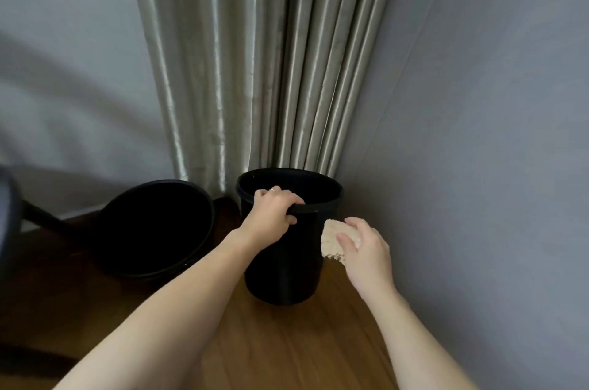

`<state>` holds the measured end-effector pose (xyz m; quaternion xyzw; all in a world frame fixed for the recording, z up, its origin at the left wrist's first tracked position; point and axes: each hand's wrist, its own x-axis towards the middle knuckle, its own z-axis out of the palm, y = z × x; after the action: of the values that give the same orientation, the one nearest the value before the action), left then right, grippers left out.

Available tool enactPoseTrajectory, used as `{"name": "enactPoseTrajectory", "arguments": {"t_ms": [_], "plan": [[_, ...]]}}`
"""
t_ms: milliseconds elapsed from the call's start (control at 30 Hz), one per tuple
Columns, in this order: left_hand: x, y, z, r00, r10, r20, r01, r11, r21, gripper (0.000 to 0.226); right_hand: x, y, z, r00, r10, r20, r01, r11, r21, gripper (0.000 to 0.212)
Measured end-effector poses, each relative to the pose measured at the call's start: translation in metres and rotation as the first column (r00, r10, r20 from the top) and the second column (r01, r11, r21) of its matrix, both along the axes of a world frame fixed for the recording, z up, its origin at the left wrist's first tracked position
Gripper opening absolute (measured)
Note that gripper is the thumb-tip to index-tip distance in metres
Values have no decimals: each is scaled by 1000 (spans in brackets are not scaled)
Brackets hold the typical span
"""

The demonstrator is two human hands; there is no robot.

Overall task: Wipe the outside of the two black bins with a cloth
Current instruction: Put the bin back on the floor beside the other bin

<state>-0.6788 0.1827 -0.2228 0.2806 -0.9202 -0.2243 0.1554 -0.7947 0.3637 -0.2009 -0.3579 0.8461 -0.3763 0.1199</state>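
Black plastic makes up the upright bin [283,265], which stands on the wooden floor [287,345] in the corner by the curtain [255,70]. The left hand [271,214] grips its near rim, fingertips hidden inside. The right hand [366,249] presses a beige cloth [333,239] against the bin's right side (partly covered by fingers). The second bin [159,230] tilts at left, its inside too dark to see.

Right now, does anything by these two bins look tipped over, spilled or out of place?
Yes. The left bin is tilted, its mouth turned toward the camera, while the right bin stands upright by the wall. The left hand holds the right bin's rim and the right hand presses the cloth to its side. Nothing looks spilled.
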Motion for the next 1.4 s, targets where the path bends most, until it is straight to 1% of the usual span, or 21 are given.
{"name": "enactPoseTrajectory", "arguments": {"t_ms": [67, 200, 333, 400, 500, 600, 700, 800, 933, 1000, 1067, 1167, 1267, 1333, 1400], "plan": [[-5, 2, -17, 1000, 6, 8, -6, 1000, -12, 34, -7, -1, -9, 1000, -11, 3, 11, 999, 51, 33], [-10, 4, -47, 1000, 20, 16, -20, 1000, 13, 32, -13, -5, -19, 1000, -27, 3, 26, 996, 84, 28], [-15, 5, -68, 997, 70, -39, -69, 997, 23, 33, -11, -11, -24, 1000, -20, -19, 22, 994, 110, 28], [-17, 3, -73, 996, 80, -38, -80, 997, 10, 32, -9, -14, -25, 1000, -7, -22, 9, 991, 132, 29], [-12, 3, -86, 997, 56, 60, -54, 998, -32, 26, -8, -16, -27, 1000, -2, -22, 5, 990, 144, 30], [-4, 1, -100, 992, 70, 104, -68, 997, -20, 20, -6, -19, -28, 1000, -10, -25, 13, 991, 133, 31], [-3, -2, -109, 985, 45, 166, -46, 999, 4, 17, -5, -22, -32, 1000, 3, -28, 2, 986, 168, 32], [-4, -2, -117, 984, 46, 172, -52, 998, 32, 19, -6, -23, -35, 1000, 3, -29, 3, 981, 194, 34], [-4, -5, -123, 983, 36, 182, -41, 999, 27, 21, -6, -27, -37, 999, 10, -36, -2, 977, 212, 35], [-1, -6, -122, 980, 18, 200, -24, 999, 28, 28, -5, -29, -38, 999, 15, -38, -6, 977, 212, 35], [8, -7, -118, 982, 18, 189, -22, 1000, 18, 41, -3, -30, -36, 999, 15, -45, -6, 978, 211, 35], [32, -14, -103, 988, 108, 114, -106, 994, -26, 59, 2, -34, -33, 999, 25, -46, -15, 979, 203, 35], [69, -29, -81, 963, 255, 90, -248, 965, -82, 62, 10, -39, -27, 998, 43, -52, -32, 981, 194, 34], [99, -41, -67, 937, 338, 94, -333, 941, -63, 63, 18, -44, -23, 997, 57, -50, -47, 981, 187, 34], [129, -51, -58, 906, 402, 130, -404, 915, -18, 68, 27, -49, -20, 995, 80, -52, -69, 981, 184, 34]]}}
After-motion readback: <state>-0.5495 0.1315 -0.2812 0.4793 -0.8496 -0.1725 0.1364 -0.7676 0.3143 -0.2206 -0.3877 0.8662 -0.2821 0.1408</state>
